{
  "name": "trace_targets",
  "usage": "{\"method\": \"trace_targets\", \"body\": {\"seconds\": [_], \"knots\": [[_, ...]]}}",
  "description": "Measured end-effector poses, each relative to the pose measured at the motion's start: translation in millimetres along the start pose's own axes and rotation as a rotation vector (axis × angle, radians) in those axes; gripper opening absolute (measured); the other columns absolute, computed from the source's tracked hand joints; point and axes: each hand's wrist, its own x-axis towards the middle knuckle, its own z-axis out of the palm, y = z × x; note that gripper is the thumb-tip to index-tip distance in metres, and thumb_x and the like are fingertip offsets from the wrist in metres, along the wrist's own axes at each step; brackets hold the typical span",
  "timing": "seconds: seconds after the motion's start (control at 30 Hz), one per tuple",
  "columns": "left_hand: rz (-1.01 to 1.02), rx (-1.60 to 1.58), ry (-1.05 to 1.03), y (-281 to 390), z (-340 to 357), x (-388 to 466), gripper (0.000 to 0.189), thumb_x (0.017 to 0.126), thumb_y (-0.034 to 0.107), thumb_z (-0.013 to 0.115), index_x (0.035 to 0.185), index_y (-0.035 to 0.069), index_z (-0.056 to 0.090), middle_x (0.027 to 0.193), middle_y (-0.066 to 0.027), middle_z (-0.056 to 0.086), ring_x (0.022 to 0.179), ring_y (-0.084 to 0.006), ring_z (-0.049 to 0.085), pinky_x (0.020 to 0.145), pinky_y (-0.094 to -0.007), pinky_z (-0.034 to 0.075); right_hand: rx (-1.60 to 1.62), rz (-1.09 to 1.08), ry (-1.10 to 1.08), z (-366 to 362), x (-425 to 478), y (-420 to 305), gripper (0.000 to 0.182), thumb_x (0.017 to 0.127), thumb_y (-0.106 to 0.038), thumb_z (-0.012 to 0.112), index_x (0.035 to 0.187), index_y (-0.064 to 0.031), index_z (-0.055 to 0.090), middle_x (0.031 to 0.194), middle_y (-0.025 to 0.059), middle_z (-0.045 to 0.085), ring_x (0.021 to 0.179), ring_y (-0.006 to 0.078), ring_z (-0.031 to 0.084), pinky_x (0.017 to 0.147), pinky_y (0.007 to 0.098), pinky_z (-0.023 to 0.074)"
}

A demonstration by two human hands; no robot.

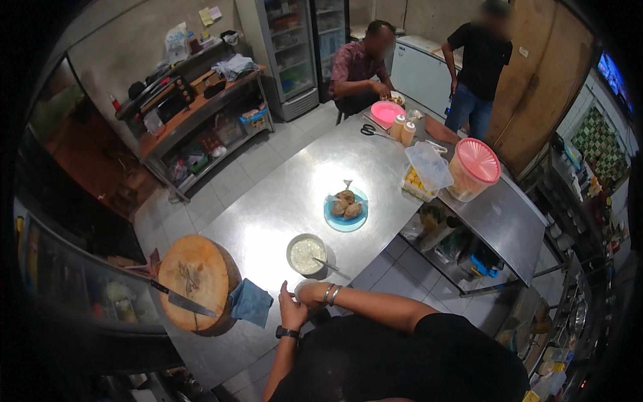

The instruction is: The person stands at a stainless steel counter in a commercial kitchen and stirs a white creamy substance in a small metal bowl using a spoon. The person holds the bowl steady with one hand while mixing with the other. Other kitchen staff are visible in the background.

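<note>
My left hand (293, 310), with a dark watch at the wrist, is raised at the near edge of the steel table, its fingers close to my right hand. My right hand (314, 295), with metal bangles, is on a pale translucent plastic item (300, 287), partly hidden by the fingers; I cannot tell if it is a bag or a cup. Just beyond stands a steel bowl (289, 261) of pale, lumpy mixture (306, 253) with a spoon (326, 264) in it. Farther off, a blue plate (346, 226) carries several tied clear bags of brown food (345, 205).
A round wooden chopping block (193, 266) bears a knife (186, 303); a blue cloth (252, 303) lies beside it. Scissors (370, 130), sauce bottles (403, 131), an open tub (419, 186) and a pink-lidded container (472, 171) sit farther away. Two people are beyond the table.
</note>
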Motion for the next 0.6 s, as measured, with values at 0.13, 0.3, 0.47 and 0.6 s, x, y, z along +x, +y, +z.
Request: {"method": "trace_targets", "body": {"seconds": [0.13,0.3,0.47,0.6], "knots": [[0.013,0.005,0.034,-8,2,4,0.082,0.084,0.012,0.075,0.151,-0.002,0.030,0.094,-0.0186,0.066,0.081,-0.0314,0.067,0.070,-0.0388,0.055,0.057,0.193,0.333,28,6,-3,0.018,0.078,-0.020,0.071,0.082,-0.0021,0.074,0.084,0.0180,0.072,0.083,0.0347,0.072,0.075,0.0445,0.0569],[-0.036,0.011,-0.030,2,-3,7,0.080,0.086,0.018,0.076,0.150,0.000,0.030,0.083,-0.0191,0.070,0.081,-0.0320,0.072,0.069,-0.0415,0.055,0.091,0.284,0.456,33,-4,-9,0.018,0.080,-0.019,0.067,0.084,-0.0029,0.073,0.086,0.0178,0.070,0.082,0.0336,0.071,0.073,0.0451,0.0566],[-0.131,-0.061,-0.097,10,-11,3,0.080,0.087,0.017,0.073,0.151,0.005,0.028,0.081,-0.0187,0.071,0.078,-0.0340,0.072,0.070,-0.0430,0.055,0.041,0.218,0.467,34,-5,-9,0.019,0.085,-0.016,0.060,0.085,-0.0007,0.070,0.085,0.0185,0.070,0.079,0.0339,0.070,0.068,0.0455,0.0558],[-0.160,-0.021,-0.139,12,-10,4,0.069,0.091,0.017,0.068,0.150,0.005,0.032,0.075,-0.0156,0.068,0.073,-0.0325,0.069,0.067,-0.0432,0.054,0.085,0.189,0.453,34,-4,-9,0.020,0.085,-0.016,0.059,0.086,0.0015,0.070,0.085,0.0200,0.070,0.080,0.0353,0.070,0.071,0.0458,0.0556]]}}
